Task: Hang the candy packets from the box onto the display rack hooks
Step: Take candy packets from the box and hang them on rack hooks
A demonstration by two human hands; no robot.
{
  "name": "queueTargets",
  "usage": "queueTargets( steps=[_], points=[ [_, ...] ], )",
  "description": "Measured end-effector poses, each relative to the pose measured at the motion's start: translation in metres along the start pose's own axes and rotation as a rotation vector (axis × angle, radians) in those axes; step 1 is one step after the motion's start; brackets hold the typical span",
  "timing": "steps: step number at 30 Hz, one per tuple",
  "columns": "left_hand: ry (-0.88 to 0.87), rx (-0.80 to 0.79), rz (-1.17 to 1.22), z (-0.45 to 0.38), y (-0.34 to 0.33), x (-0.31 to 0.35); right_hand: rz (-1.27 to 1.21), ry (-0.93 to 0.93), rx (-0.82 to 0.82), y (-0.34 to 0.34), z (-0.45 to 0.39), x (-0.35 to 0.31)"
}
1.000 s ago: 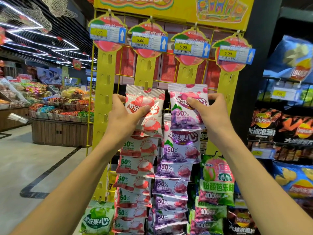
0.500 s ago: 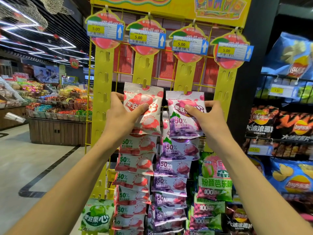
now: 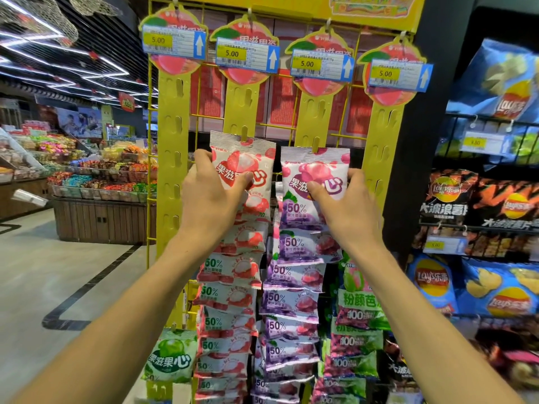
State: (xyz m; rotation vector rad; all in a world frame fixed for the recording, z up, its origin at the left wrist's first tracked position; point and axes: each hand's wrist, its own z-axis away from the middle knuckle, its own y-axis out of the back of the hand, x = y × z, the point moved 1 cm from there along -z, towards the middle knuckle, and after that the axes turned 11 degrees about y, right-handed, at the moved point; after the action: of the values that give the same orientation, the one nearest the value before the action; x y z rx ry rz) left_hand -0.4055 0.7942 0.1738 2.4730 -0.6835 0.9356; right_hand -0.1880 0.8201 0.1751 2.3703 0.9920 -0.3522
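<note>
**Inspector A:** Checking the hang first: our left hand [image 3: 214, 196] pinches the red-and-white lychee packet [image 3: 243, 170], thumb across its front and fingers behind. Its header sits on a tab of the second yellow hanging strip [image 3: 246, 112], directly above the column of matching packets.

**Inspector B:** Agreed. Our right hand [image 3: 339, 205] grips the pink-and-purple grape packet [image 3: 315, 176] the same way, thumb on the printed face. That packet's top edge meets a tab on the third yellow strip [image 3: 313, 118], over the purple column.

**A:** We cannot tell whether either tab has passed fully through its hole; the headers cover that spot.

**B:** Then our advice for this step: we ease each packet down until the tab takes the weight, and we loosen one hand at a time, watching that the packet hangs alone.

**A:** We should also keep the pull straight down. In our judgement a sideways tug could bend the tab or tear the hole.

**B:** Noted. The first strip [image 3: 173, 135] shows bare slots at this height, and the box is not in view.
</note>
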Motion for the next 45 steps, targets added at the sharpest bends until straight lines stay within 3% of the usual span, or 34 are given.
queueTargets(
  steps=[7,15,23,28,33,38,45],
  points=[
    [-0.038,0.094,-0.367,0.018,-0.001,0.001,0.005,0.008,-0.018,-0.005,0.011,0.008],
    [-0.028,0.101,-0.480,0.066,0.005,-0.032,0.005,0.012,-0.075,-0.007,0.049,0.026],
    [-0.025,-0.257,-0.710,0.142,0.023,-0.092,0.176,-0.041,-0.324,0.000,0.109,0.038],
    [-0.123,-0.577,-0.843,0.163,0.047,-0.095,0.362,0.043,-0.534,0.030,0.145,0.039],
    [-0.197,-0.799,-0.936,0.189,0.075,-0.091,0.536,0.073,-0.774,0.061,0.201,0.035],
    [-0.224,-0.957,-0.991,0.227,0.088,-0.088,0.566,0.023,-0.952,0.104,0.260,0.032],
    [-0.409,-0.983,-0.799,0.293,0.030,-0.016,0.576,-0.142,-0.903,0.191,0.303,0.068]
  ],
)
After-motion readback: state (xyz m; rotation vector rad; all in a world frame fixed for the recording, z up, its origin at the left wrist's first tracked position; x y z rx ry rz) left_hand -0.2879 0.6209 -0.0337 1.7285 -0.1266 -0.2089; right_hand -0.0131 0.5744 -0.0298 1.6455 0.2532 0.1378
